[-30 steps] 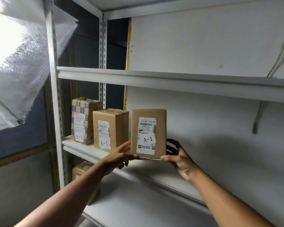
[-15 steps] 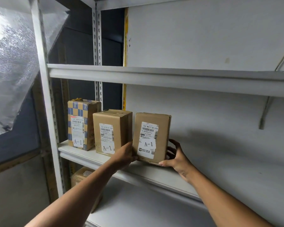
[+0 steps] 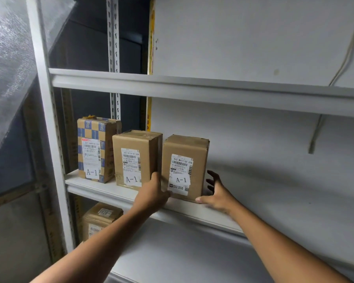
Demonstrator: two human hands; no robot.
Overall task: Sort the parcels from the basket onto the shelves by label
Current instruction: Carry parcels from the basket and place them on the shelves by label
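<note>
Two A-1 boxes (image 3: pixel 131 158) crowd left grip (image 3: pixel 151 193) holding parcel (image 3: pixel 184 166); right grip (image 3: pixel 217 193) open

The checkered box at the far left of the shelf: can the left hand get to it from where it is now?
Probably yes. The left hand rests at the newest A-1 parcel; the checkered box stands two places left, its front open at the shelf edge.

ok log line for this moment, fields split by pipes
step: shelving third A-1 parcel | place: middle shelf, upright beside two A-1 parcels | left hand: on its left side | right hand: open, beside it
</note>
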